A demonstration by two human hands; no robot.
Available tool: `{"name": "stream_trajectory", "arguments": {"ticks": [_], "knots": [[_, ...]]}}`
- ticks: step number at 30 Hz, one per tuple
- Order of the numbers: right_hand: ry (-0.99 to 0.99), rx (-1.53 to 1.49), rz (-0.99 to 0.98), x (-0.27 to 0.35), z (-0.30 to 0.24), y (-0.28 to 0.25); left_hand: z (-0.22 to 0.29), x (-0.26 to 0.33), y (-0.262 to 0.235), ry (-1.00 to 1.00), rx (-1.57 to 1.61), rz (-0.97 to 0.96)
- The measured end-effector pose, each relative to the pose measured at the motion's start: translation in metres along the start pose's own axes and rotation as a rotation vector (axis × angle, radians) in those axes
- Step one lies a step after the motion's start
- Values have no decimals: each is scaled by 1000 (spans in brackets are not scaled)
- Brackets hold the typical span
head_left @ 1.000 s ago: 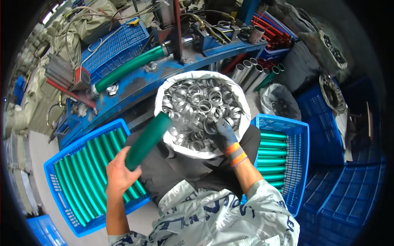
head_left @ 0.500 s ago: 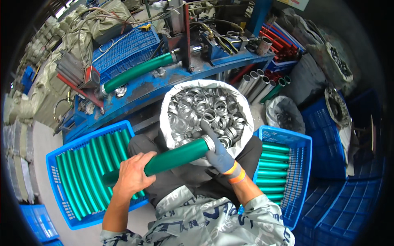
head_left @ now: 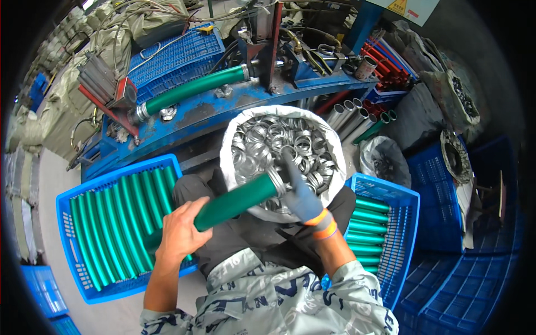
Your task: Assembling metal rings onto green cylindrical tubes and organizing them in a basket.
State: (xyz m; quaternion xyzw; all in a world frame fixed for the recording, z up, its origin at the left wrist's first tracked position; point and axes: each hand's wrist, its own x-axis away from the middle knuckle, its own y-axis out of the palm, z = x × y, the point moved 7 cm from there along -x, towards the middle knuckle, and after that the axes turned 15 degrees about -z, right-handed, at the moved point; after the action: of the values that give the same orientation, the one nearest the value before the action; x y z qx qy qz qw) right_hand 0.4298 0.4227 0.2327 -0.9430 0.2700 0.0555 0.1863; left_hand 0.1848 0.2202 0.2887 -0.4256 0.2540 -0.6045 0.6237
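Observation:
My bare left hand [head_left: 178,231] grips the near end of a green tube [head_left: 234,202] that lies slanted across my lap. My gloved right hand [head_left: 301,195] presses a metal ring [head_left: 277,181] onto the tube's far end, one finger stretched up over the ring. Just behind is a white sack [head_left: 229,151] full of metal rings [head_left: 268,142]. A blue crate [head_left: 72,195] at my left holds several green tubes side by side. Another blue crate [head_left: 405,223] at my right holds more green tubes.
A blue machine frame [head_left: 223,109] runs across the back with a green tube [head_left: 190,92] clamped on it. Silver, red and green tubes [head_left: 363,114] lean at the right. A bag [head_left: 385,162] and stacked blue crates [head_left: 446,268] stand at the far right.
I lifted the green tube from upright at my left and laid it across my lap. My right hand left the sack with a ring and put it to the tube's end.

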Motion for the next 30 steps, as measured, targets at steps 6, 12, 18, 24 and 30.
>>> {"name": "stream_trajectory", "arguments": {"ticks": [6, 12, 18, 24, 30], "knots": [[349, 613, 21, 6, 96, 4, -39, 25, -8, 99, 1079, 230], [432, 704, -1, -2, 135, 22, -63, 35, 8, 251, 1481, 475], [556, -678, 237, 48, 164, 1, -77, 34, 55, 220, 1804, 544], [176, -1247, 272, 56, 113, 18, -73, 3, 108, 84, 2046, 549], [148, -1008, 265, 41, 68, 6, -55, -4, 97, 122, 1960, 574]]}}
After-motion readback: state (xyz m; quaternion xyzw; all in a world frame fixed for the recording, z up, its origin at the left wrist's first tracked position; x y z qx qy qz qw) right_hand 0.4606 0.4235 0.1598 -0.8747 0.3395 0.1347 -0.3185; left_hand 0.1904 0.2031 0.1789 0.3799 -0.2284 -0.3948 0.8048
